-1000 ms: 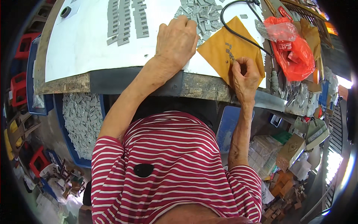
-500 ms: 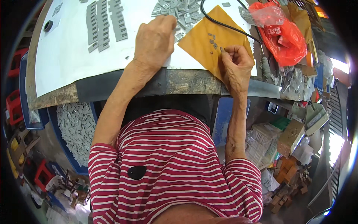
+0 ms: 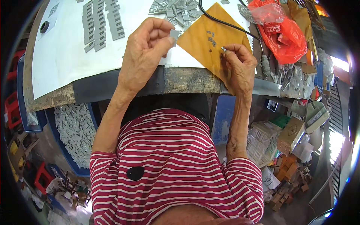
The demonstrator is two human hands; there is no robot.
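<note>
My left hand (image 3: pixel 148 50) pinches a flat grey plate (image 3: pixel 174 34) between thumb and fingers, raised over the white sheet near the table's front edge. Over the amber sheet (image 3: pixel 198 41), my right hand (image 3: pixel 240 63) is closed on a tiny metal piece (image 3: pixel 224 49) at the fingertips; its exact kind is too small to tell. Several small grey bits (image 3: pixel 212 39) lie on the amber sheet left of that hand. Beyond my left hand lies a loose pile of grey plates (image 3: pixel 178 10). Further left, similar plates (image 3: pixel 99 26) are laid in overlapping columns.
A black cable (image 3: pixel 228 23) curves across the amber sheet's far side. Red plastic bags (image 3: pixel 287 45) lie at the table's right end. A black ring (image 3: pixel 44 26) sits at the far left. Below the table edge stands a blue bin of grey parts (image 3: pixel 77 131).
My left hand has come back from the pile toward me and turned, now showing a grey plate in its fingers. My right hand stays nearly in place, its small piece now showing more clearly.
</note>
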